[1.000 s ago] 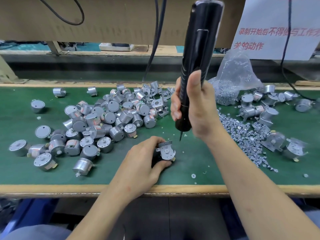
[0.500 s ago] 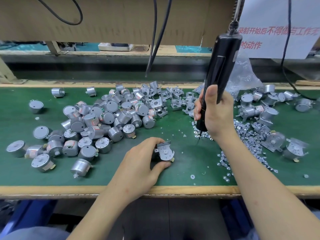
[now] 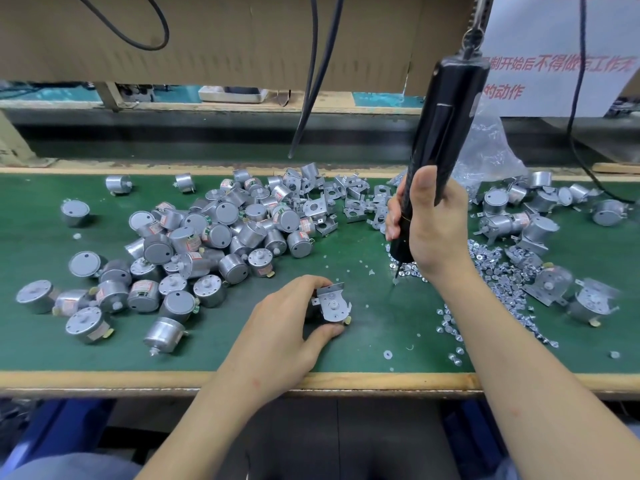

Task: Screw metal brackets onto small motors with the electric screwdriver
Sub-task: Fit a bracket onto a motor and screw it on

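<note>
The left hand (image 3: pixel 284 327) curls round a motor (image 3: pixel 334 308) topped with a bracket (image 3: pixel 329 291) on the green tabletop (image 3: pixel 41 344). The right hand (image 3: pixel 433 230) grips the screwdriver (image 3: pixel 446 116), its tip down among loose screws (image 3: pixel 502 271).

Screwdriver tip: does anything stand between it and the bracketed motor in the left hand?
Nothing visible does. Only green mat separates the screwdriver tip from the bracketed motor, which the left hand grips from the opposite side.
</note>
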The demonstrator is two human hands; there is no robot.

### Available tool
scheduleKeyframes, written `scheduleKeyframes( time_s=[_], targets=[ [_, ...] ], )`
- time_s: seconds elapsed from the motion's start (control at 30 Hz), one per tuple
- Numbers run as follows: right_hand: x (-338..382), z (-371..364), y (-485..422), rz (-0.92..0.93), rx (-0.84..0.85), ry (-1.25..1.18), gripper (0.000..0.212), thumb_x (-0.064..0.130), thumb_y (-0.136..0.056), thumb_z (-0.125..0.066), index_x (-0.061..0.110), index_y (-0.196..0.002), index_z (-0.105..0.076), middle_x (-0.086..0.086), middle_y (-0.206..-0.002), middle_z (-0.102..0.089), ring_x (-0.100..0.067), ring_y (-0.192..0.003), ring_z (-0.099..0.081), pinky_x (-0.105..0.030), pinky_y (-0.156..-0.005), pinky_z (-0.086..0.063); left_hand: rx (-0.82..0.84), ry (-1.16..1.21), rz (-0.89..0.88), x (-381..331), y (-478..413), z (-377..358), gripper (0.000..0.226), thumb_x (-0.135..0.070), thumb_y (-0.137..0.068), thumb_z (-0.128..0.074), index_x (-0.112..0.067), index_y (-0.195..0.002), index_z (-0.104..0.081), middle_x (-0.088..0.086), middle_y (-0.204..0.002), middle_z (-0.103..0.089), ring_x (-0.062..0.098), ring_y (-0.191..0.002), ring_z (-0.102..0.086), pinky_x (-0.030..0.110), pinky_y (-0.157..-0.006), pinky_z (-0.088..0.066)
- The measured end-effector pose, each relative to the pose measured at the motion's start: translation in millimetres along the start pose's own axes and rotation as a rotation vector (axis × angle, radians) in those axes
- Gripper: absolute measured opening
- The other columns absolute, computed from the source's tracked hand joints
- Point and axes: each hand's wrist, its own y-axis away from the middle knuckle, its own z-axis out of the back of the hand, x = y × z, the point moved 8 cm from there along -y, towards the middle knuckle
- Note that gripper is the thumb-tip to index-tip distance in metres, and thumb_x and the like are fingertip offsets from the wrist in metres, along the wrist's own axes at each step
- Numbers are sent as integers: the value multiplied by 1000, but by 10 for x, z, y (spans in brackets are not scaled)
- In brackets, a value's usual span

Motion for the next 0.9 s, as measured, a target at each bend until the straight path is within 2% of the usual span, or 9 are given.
scheduleKeyframes(
  time_s=[0.1,0.23,0.37,0.63,0.9],
  targets=[
    [8,-17,8,1,9,12,68,89,-71,-57,22,-59,-55,1,-50,-51,-18,-39,-49,-29,-45,-44,-1,-2,-2,-1,0,4,41,-36,-84,-76,-31,-118,-53,-52,-98,-41,-20,-84,-46,1,-73,-32],
    [-13,-9,14,2,9,16,77,88,-72,-56,12,-64,-47,1,-50,-51,-18,-39,-49,-29,-44,-44,3,-2,-2,-8,-4,-8,40,-36,-84,-75,-32,-117,-53,-51,-98,-42,-18,-83,-46,2,-73,-33],
    [-34,-5,15,-1,3,24,67,89,-72,-56,23,-60,-57,0,-50,-51,-18,-39,-50,-31,-46,-44,8,6,1,-4,-4,-6,40,-34,-84,-76,-32,-117,-54,-52,-96,-42,-19,-82,-46,2,-71,-32],
    [-50,7,6,2,11,28,82,88,-71,-58,8,-67,-43,1,-50,-51,-18,-39,-49,-33,-45,-44,7,8,4,-1,-5,-7,41,-33,-84,-76,-31,-118,-54,-52,-97,-42,-19,-82,-46,2,-72,-32],
    [-56,28,12,1,3,26,78,87,-73,-57,11,-66,-46,1,-51,-52,-18,-40,-50,-30,-46,-45,9,5,2,-5,-4,-7,41,-33,-84,-76,-30,-119,-54,-53,-95,-41,-20,-82,-45,1,-72,-32]
  ],
)
